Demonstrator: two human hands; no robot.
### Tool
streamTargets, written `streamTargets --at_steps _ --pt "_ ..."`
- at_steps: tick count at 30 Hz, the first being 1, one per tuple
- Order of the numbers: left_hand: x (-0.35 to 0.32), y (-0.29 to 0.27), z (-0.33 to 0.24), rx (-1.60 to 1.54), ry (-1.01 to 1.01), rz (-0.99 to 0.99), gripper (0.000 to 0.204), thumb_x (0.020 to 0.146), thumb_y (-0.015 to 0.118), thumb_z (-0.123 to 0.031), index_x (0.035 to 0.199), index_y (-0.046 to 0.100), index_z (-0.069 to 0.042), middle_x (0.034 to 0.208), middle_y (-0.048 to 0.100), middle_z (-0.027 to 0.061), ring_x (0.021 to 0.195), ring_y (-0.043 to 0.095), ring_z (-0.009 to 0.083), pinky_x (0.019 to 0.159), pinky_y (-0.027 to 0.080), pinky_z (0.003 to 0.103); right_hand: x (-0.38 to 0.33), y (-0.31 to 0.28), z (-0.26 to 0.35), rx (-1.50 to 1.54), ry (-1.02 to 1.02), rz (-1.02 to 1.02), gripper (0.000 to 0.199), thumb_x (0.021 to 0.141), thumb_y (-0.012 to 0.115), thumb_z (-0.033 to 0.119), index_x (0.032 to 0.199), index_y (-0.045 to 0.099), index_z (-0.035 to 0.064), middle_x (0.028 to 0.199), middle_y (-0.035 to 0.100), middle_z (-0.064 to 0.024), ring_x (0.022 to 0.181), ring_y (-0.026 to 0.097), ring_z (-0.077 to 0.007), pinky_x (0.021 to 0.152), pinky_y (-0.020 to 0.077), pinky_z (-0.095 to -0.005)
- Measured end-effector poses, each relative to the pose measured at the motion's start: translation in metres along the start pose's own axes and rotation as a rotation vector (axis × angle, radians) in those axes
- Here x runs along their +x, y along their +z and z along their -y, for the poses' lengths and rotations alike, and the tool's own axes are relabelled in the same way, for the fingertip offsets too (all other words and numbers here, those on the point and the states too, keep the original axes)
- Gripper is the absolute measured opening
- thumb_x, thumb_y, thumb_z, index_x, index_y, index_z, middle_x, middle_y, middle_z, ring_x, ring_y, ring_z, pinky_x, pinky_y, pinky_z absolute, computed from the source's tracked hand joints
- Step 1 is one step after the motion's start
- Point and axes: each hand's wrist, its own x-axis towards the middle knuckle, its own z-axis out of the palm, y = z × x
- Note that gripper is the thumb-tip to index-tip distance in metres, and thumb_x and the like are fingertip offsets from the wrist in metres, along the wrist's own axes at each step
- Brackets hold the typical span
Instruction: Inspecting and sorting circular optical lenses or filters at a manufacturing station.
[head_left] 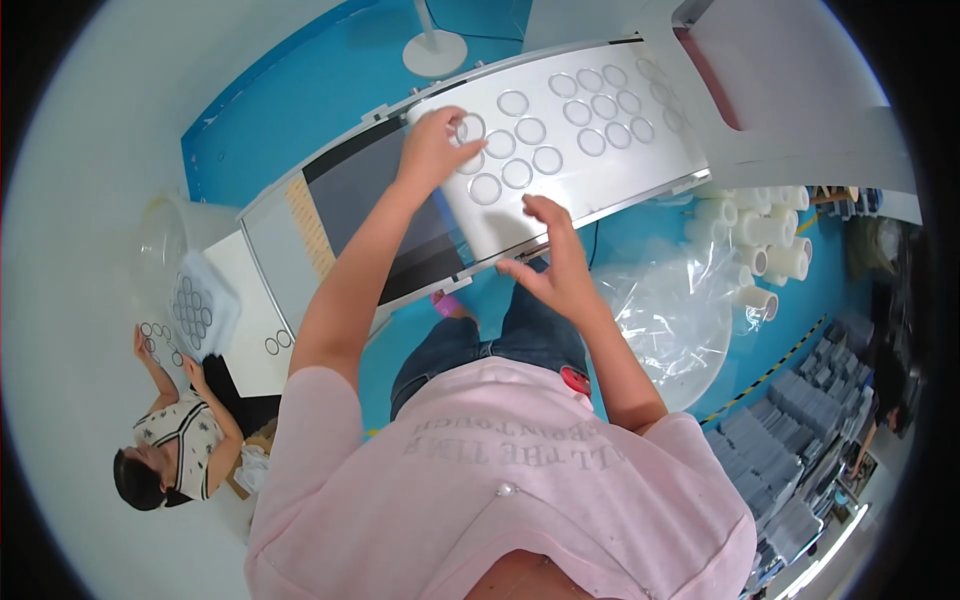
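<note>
On the white conveyor belt, flat translucent rings are laid out in two groups, one toward its left end and one toward its right. The leftmost ring of the first group is reached by the left hand, its thumb and fingers curved about the rim; whether the ring is gripped or merely touched cannot be told. The right hand is held at the belt's near edge, with nothing grasped and thumb and fingers spread apart. Left of the belt, a dark panel is adjoined by a tan strip. Farther left of the belt, more rings are handled by a co-worker beside a white worktop. To the right of the belt's near edge, crumpled clear plastic sheeting and white rolls are piled on the blue floor.
</note>
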Motion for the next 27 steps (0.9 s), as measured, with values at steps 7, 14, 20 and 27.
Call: streamTargets --at_steps 7,14,20,27 --pt "0.056 0.035 0.0 0.573 0.06 0.074 0.047 0.07 0.079 -0.036 0.107 0.067 -0.01 0.106 0.062 0.0101 0.103 0.059 0.0254 0.096 0.035 0.046 -0.031 0.003 -0.005 0.127 0.121 0.123 0.076 0.075 0.077 0.011 0.138 0.035 0.0015 0.128 0.047 -0.0177 0.104 0.057 -0.0262 0.094 0.0451 -0.0369" --pt "0.065 0.043 0.01 0.613 0.089 0.069 0.05 0.069 0.078 -0.042 0.108 0.068 -0.012 0.108 0.061 0.0093 0.107 0.056 0.0271 0.093 0.038 0.047 -0.034 0.011 -0.007 0.297 0.17 0.044 0.091 0.074 0.075 0.008 0.146 0.021 0.0014 0.133 0.048 -0.0191 0.099 0.058 -0.0226 0.092 0.0465 -0.035" --pt "0.059 0.051 0.006 0.618 0.088 -0.016 0.048 0.071 0.078 -0.043 0.105 0.069 -0.011 0.108 0.06 0.0081 0.108 0.054 0.026 0.095 0.036 0.046 -0.034 0.013 -0.011 0.322 0.174 0.068 0.092 0.074 0.075 0.006 0.147 0.018 0.0017 0.133 0.047 -0.0195 0.096 0.059 -0.0221 0.09 0.0469 -0.0346" --pt "0.057 0.054 0.012 0.587 0.086 0.001 0.05 0.073 0.076 -0.042 0.111 0.067 -0.011 0.109 0.06 0.0083 0.109 0.053 0.0263 0.094 0.035 0.046 -0.033 0.013 -0.013 0.333 0.182 0.064 0.091 0.074 0.073 0.004 0.147 0.018 0.0016 0.135 0.046 -0.0189 0.095 0.059 -0.0206 0.089 0.0472 -0.0343"
